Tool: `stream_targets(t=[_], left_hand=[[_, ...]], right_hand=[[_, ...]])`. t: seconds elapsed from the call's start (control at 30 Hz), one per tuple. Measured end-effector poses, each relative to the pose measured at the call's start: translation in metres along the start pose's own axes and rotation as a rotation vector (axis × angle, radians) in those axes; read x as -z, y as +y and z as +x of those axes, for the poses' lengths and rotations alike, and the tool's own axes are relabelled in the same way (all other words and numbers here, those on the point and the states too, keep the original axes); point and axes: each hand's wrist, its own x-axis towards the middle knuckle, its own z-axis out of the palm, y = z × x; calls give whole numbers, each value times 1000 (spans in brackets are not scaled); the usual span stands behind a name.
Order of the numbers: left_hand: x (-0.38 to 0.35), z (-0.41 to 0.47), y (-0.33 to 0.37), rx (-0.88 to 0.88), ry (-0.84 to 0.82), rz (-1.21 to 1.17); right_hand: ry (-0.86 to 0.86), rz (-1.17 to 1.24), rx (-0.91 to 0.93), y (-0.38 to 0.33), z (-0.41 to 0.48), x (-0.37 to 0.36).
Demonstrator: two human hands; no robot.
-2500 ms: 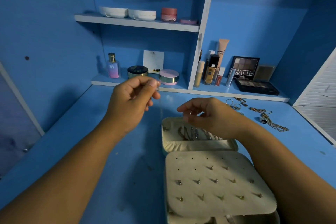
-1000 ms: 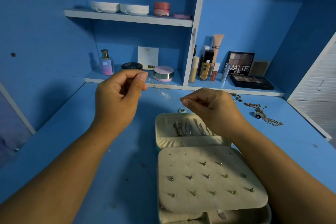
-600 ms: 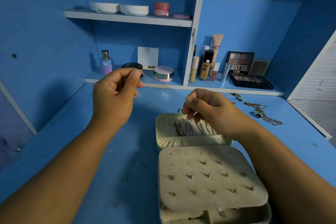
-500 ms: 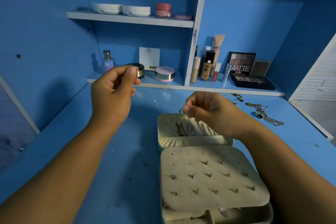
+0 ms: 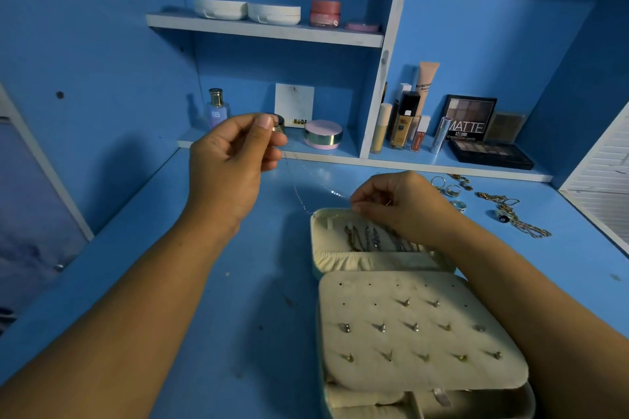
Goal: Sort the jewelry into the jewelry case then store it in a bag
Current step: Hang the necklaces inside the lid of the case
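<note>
1. Fingers (image 5: 264, 124) of left hand (image 5: 231, 163): thumb and forefinger closed narrow on one end of chain (image 5: 335, 193), held up above table (image 5: 265, 333), in front of lower shelf (image 5: 354, 150).
2. Fingertips (image 5: 356, 207) of right hand (image 5: 401, 207): curled tight, pinching the other end, low, just over far rim of open case (image 5: 374, 260).
3. Chain itself: thin, pale, hard to trace. Strung between the two pinches, slanting from upper left down to lower right. One slack strand drooping toward the case's far left corner; touching it or not, cannot tell.
4. Long axis therefore crosswise and tilted, not plumb. Hung chains (image 5: 367, 238) in the far half of the case laid the other way, far to near, right under the right hand.
5. Right hand much the nearer to that half; left well apart, up and to the left.
6. Probable step in hand: hanging this chain beside the others. Judged need: right end down onto a free hook (hooks too small to make out), then left end swung in toward the body to line up with the neighbours.
7. Possible trouble: slack strand catching the rim or tangling with hung chains.
8. Studs (image 5: 416, 327) seated in panel (image 5: 476, 378). Rings (image 5: 446, 185) and gold chains (image 5: 510, 218) loose on table to the right, apart from case. No bag in view.
</note>
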Motion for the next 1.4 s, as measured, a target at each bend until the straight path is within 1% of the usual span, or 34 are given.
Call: stream_targets(t=[0.13, 0.27, 0.4, 0.47, 0.73, 0.87, 0.97, 1.03, 1.13, 1.27, 1.4], left_hand=[[-4, -3, -3, 4, -49, 43], [-3, -3, -5, 15, -46, 58], [-3, -3, -6, 25, -33, 58], [-4, -3, -7, 30, -30, 65], [-4, -3, -9, 52, -14, 70], [-4, -2, -8, 89, 34, 6], [-3, -1, -6, 131, 53, -61], [-3, 0, -5, 152, 59, -96], [-4, 0, -4, 178, 63, -131], [-4, 0, -3, 184, 58, -125], [-5, -2, 0, 165, 28, -127]], right_hand=[[-7, -22, 23, 0, 1, -2], [5, -24, 19, 1, 0, -4], [161, 8, -19, 2, 1, -4], [206, 7, -27, 1, 1, -3], [165, -19, -65, 6, 0, -6], [257, 45, -63, 7, 1, -5], [308, 166, -98, 7, 4, -6], [310, 214, -124, 8, 4, -6], [268, 220, -123, 6, 3, -6], [205, 174, -103, 7, 0, -7], [183, 154, -87, 8, -3, -6]])
